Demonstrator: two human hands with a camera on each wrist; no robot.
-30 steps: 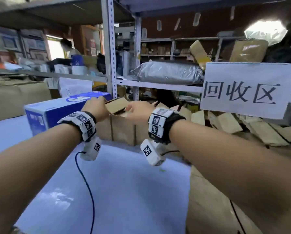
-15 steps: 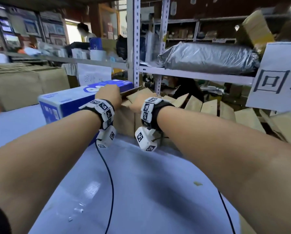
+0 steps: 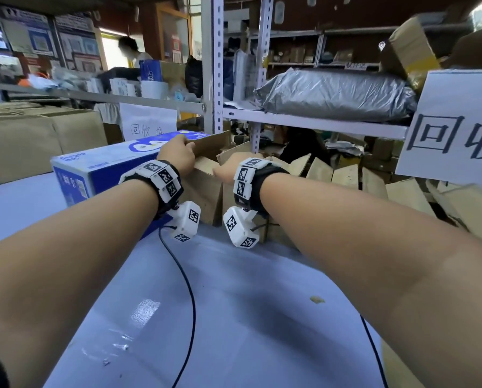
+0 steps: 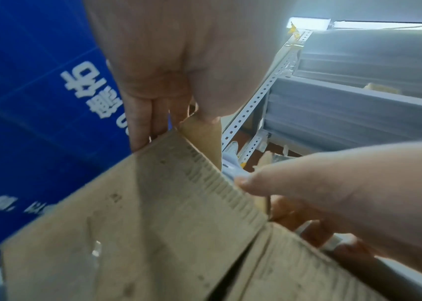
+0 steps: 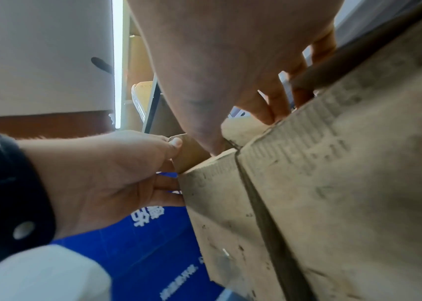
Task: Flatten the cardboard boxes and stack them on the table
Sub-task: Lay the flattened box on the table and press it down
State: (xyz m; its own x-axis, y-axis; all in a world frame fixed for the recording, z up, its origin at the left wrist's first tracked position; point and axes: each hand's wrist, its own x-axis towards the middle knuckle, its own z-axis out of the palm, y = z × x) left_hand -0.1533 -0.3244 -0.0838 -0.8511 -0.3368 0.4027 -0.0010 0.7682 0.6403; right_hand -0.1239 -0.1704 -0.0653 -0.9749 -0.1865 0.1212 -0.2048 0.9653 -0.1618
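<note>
The blue box [image 3: 99, 166] touches the brown box [image 3: 206, 186] at centre left. Cardboard pieces [image 3: 346, 175] crowd the right. Open table [image 3: 234, 303] fills the lower centre.

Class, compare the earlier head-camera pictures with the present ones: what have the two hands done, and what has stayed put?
Both hands reached further forward and took hold of the brown box: the left hand now grips its left flap, the right hand its top edge. The blue box and the table stayed as they were; the brown box still stands unflattened beside the blue one.
</note>
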